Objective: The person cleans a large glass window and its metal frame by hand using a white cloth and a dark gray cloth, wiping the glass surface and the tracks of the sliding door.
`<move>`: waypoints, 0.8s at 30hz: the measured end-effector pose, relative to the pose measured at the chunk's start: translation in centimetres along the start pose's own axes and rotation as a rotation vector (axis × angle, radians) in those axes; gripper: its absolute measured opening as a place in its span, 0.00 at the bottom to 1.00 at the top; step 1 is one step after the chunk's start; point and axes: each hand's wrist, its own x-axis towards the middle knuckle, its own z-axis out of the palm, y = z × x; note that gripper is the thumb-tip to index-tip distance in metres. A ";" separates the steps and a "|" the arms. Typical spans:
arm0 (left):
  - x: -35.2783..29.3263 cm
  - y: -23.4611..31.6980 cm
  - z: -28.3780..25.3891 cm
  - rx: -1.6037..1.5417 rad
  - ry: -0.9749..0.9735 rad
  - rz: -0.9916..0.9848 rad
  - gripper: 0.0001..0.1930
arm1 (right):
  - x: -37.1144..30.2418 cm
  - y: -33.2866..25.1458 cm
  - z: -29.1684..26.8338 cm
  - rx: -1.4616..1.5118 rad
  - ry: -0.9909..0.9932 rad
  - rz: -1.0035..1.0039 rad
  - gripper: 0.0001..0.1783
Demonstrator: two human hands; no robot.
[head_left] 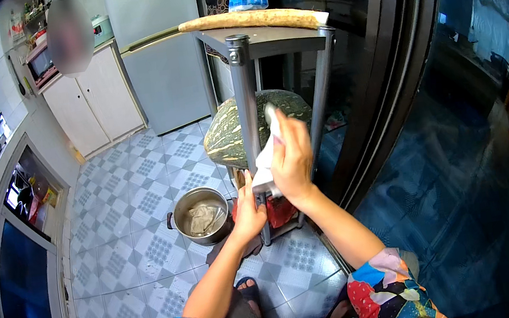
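Note:
A metal rack with tubular legs stands in front of me, and its near leg rises upright between my hands. Low on this leg, my left hand is closed round the tube. My right hand grips a crumpled white cloth, which lies against the leg just above my left hand; part of the cloth is hidden by my fingers. A large green mottled pumpkin rests on a lower level, behind the leg. Across the rack's top lies a long pale-brown root vegetable with a white cut end.
A steel pot with a wet-looking cloth inside stands on the tiled floor, left of the rack. Something red sits low in the rack. Behind are a grey fridge and a white cabinet. Dark-framed glass doors flank the right.

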 end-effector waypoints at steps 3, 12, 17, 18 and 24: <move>0.0 0.1 0.0 -0.038 0.019 -0.010 0.47 | 5.6 -2.4 0.3 -0.001 0.120 -0.253 0.32; 1.2 -1.2 -3.1 -0.592 -0.157 -0.203 0.35 | -6.4 4.5 2.3 -0.114 -0.245 -0.471 0.31; 0.9 -1.3 -3.9 -0.509 -0.070 -0.395 0.34 | -16.6 6.9 -0.8 -0.213 -0.899 -0.267 0.33; 0.9 -2.7 -3.9 -0.484 -0.062 -0.437 0.34 | -16.6 6.4 -1.2 -0.191 -0.855 -0.256 0.33; 0.6 -7.0 -3.7 -0.040 0.030 -0.420 0.24 | -8.4 1.3 -0.3 -0.256 -0.330 -0.326 0.33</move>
